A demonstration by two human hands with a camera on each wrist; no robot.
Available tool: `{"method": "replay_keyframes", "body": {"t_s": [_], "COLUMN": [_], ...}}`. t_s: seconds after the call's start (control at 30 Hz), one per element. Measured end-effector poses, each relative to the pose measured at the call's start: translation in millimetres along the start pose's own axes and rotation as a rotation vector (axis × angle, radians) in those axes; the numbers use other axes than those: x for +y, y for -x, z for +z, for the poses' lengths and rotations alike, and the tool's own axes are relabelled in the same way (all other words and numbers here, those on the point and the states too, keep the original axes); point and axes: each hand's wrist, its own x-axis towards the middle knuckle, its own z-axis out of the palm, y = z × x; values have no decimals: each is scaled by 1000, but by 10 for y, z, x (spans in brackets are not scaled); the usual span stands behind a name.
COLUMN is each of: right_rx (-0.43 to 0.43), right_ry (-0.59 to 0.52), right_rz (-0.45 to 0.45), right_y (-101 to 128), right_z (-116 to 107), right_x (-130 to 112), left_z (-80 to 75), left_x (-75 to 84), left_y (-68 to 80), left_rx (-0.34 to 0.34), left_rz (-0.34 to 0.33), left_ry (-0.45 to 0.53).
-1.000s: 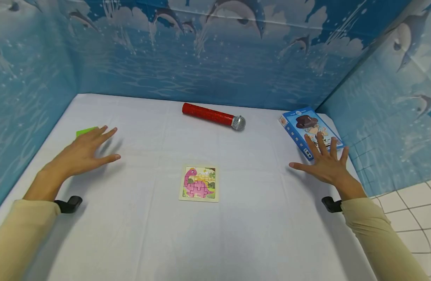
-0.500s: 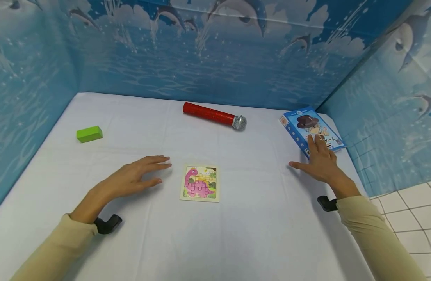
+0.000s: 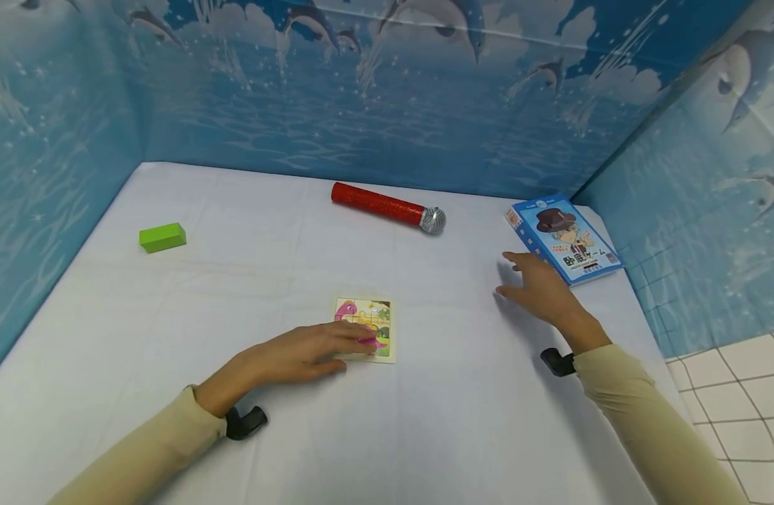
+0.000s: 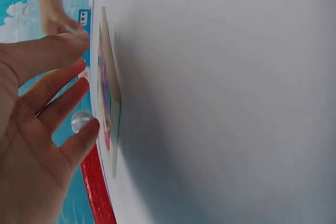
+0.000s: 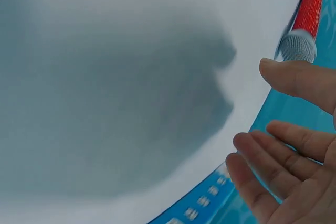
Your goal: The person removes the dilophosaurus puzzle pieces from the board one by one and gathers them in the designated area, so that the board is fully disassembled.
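A square jigsaw puzzle with a pink dinosaur lies flat mid-table. My left hand hovers over its left part with relaxed fingers, hiding some of the picture. In the left wrist view the puzzle shows edge-on beyond the fingertips, and the hand holds nothing. My right hand is above the table, just left of a blue box with a cartoon figure in a hat. The right wrist view shows that hand with fingers spread and nothing between them.
A red microphone with a silver head lies near the back edge. The green block sits at the left. Blue dolphin-print cloth walls the white table at the back and both sides.
My left hand has moved right and toward me, from beside the green block to over the puzzle. The right hand has drawn left, off the front of the blue box.
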Motion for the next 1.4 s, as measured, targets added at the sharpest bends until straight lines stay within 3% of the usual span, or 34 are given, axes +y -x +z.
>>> {"method": "replay_keyframes", "body": {"t_s": [0.27,0.6,0.73,1.1,1.4], "right_rx": [-37,-109,-137,-214,-191], "right_ry": [-38,-88,-122,-110,-72], "right_rz": [-150,-457,-529,-663,-657], "right_y": [-84,-141,-161,-269,-286], "right_z": [200,499,605,826,894], "right_x": [-583,-1268,-1455,-1747,-1838], "left_z": [35,43,22,-54,-54], "left_x": [42,40,35,53,42], "left_y": [-68,-75,-81,-103,-135], "left_rx": [-27,-24,-16,-77,-65], "left_rz": [11,11,36,3,26], "left_ry": [-46,-92,-122,-90,-65]}}
